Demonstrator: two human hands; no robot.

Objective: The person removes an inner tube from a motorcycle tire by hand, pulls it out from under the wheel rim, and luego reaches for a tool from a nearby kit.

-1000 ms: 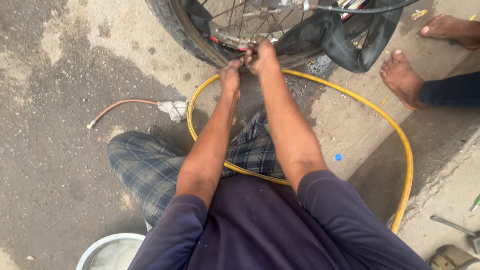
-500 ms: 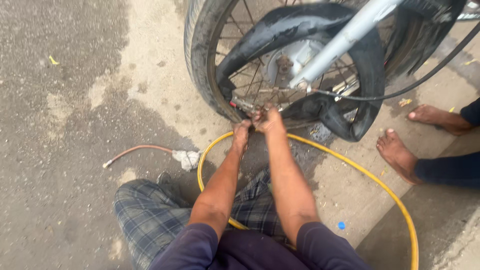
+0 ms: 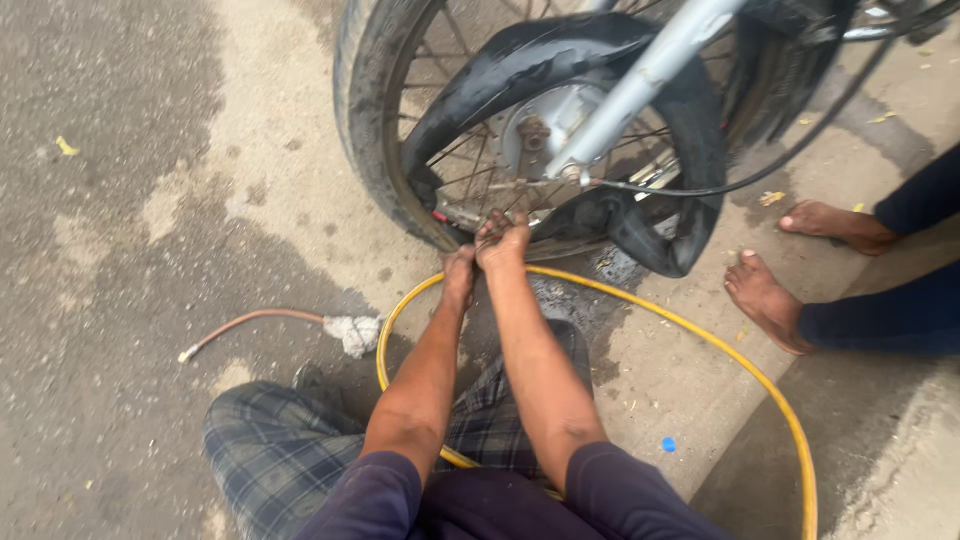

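A motorcycle wheel [image 3: 385, 120] is standing on the ground with a black inner tube [image 3: 690, 180] hanging out of it. A yellow hose [image 3: 700, 340] is looping around the crouching person. Both hands, left hand [image 3: 460, 275] and right hand [image 3: 503, 238], are pressing closed together at the wheel's lower rim; what they are pinching cannot be told.

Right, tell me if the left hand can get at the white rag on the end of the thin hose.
Probably yes. The left hand is down by the wheel rim, and the rag lies on open ground to its left, just outside the yellow hose, with nothing between them.

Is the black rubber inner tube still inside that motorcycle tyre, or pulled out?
Pulled out: the black rubber inner tube loops loosely outside the worn motorcycle tyre, draped around the spokes.
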